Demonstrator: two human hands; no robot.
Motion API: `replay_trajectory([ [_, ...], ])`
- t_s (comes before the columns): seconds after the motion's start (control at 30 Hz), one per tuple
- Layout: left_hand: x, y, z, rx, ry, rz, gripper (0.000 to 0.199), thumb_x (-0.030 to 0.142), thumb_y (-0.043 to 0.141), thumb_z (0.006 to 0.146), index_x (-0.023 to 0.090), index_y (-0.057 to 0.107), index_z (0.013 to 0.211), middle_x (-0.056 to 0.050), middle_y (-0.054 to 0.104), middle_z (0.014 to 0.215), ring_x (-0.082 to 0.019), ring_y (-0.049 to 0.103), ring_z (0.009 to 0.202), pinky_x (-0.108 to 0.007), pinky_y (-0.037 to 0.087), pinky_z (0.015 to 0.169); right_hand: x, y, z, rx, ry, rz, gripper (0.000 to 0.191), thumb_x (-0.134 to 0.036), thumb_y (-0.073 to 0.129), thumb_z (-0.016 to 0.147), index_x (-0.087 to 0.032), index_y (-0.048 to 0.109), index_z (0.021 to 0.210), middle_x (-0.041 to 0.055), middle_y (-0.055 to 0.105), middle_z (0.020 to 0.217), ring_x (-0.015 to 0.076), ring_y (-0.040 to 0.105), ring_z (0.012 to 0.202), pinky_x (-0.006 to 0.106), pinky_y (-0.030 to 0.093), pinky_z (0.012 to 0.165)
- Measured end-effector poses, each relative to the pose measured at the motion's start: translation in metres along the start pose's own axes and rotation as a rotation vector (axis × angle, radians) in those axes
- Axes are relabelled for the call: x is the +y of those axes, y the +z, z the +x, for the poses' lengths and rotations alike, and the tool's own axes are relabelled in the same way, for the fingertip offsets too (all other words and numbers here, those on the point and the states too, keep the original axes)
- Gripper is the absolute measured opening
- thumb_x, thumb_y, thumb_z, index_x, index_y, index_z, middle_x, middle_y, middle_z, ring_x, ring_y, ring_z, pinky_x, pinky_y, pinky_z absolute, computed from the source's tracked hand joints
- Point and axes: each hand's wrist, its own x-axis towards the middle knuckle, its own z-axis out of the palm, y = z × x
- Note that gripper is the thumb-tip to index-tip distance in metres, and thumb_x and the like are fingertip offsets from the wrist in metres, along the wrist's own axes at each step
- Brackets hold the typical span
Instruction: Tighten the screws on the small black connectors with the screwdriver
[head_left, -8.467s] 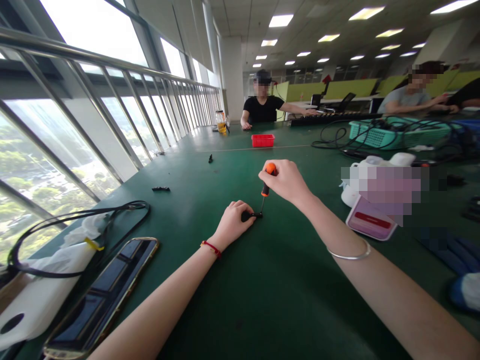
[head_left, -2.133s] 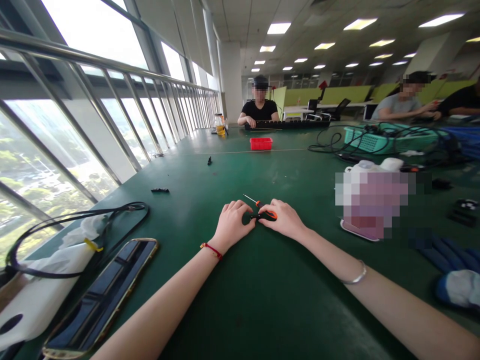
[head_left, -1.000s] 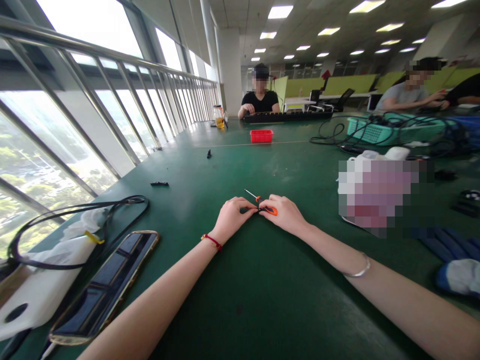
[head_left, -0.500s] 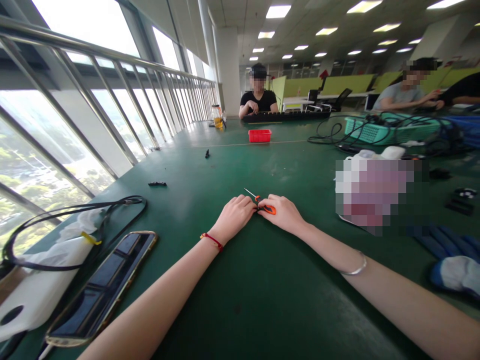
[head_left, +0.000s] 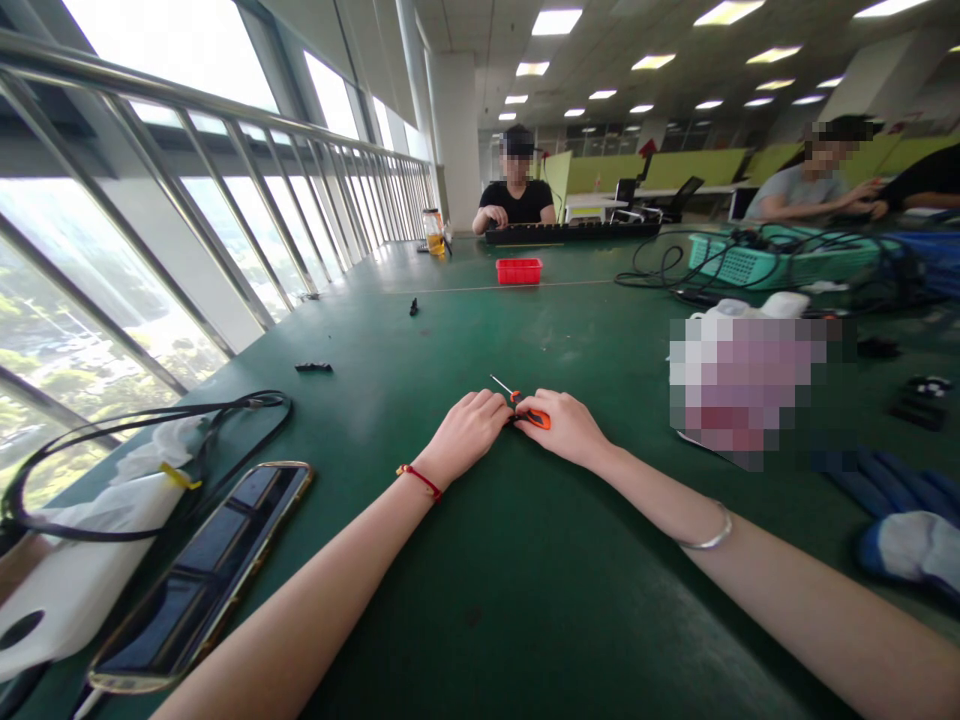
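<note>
An orange and black screwdriver (head_left: 537, 419) is in my right hand (head_left: 564, 424), its thin metal shaft pointing up and to the left. My left hand (head_left: 471, 428) is closed, its fingertips meeting those of my right hand around a small black piece (head_left: 513, 418), mostly hidden by the fingers. Both hands rest low over the green table (head_left: 480, 560). Farther off on the table lie a black strip (head_left: 313, 367) and a small black part (head_left: 413, 307). A red box (head_left: 519, 271) stands beyond the hands.
At left lie a phone (head_left: 206, 580), a white case (head_left: 90, 570) and a looped black cable (head_left: 247, 403). To the right are a blurred pink package (head_left: 757, 380), blue gloves (head_left: 911, 540) and a green basket (head_left: 784, 262) with cables. A person (head_left: 517, 195) sits across the table.
My hands stay almost in place, with the screwdriver barely shifted. The hand of the person across the table has moved slightly left.
</note>
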Motion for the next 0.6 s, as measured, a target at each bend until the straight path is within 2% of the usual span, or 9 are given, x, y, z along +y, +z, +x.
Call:
replay_trajectory([
  [0.27, 0.0042, -0.0038, 0.0001, 0.036, -0.019, -0.037, 0.023, 0.018, 0.036, 0.092, 0.014, 0.059, 0.095, -0.008, 0.059, 0.089, -0.018, 0.051, 0.082, -0.032, 0.04, 0.073, -0.0013, -0.0007, -0.0007, 0.004, 0.033, -0.011, 0.015, -0.032, 0.056, 0.079, -0.024, 0.065, 0.087, 0.0006, 0.057, 0.078, 0.0129, 0.052, 0.068, 0.024, 0.036, 0.065],
  [0.47, 0.0013, 0.0004, -0.0028, 0.125, -0.216, -0.267, 0.017, 0.028, 0.049, 0.086, 0.019, 0.061, 0.094, -0.004, 0.06, 0.092, -0.017, 0.052, 0.085, -0.031, 0.041, 0.074, 0.0013, -0.0003, -0.0003, 0.014, 0.005, 0.011, 0.014, -0.031, 0.056, 0.08, -0.024, 0.065, 0.089, 0.0004, 0.056, 0.08, 0.0125, 0.053, 0.07, 0.023, 0.036, 0.064],
  [0.6, -0.0026, 0.0042, -0.0048, 0.13, -0.313, -0.374, 0.015, 0.03, 0.054, 0.083, 0.021, 0.065, 0.088, -0.002, 0.062, 0.089, -0.017, 0.054, 0.085, -0.031, 0.043, 0.075, 0.0018, -0.0011, -0.0007, 0.02, 0.008, 0.009, 0.014, -0.031, 0.057, 0.08, -0.024, 0.065, 0.089, 0.0003, 0.057, 0.081, 0.0123, 0.053, 0.07, 0.023, 0.036, 0.064],
])
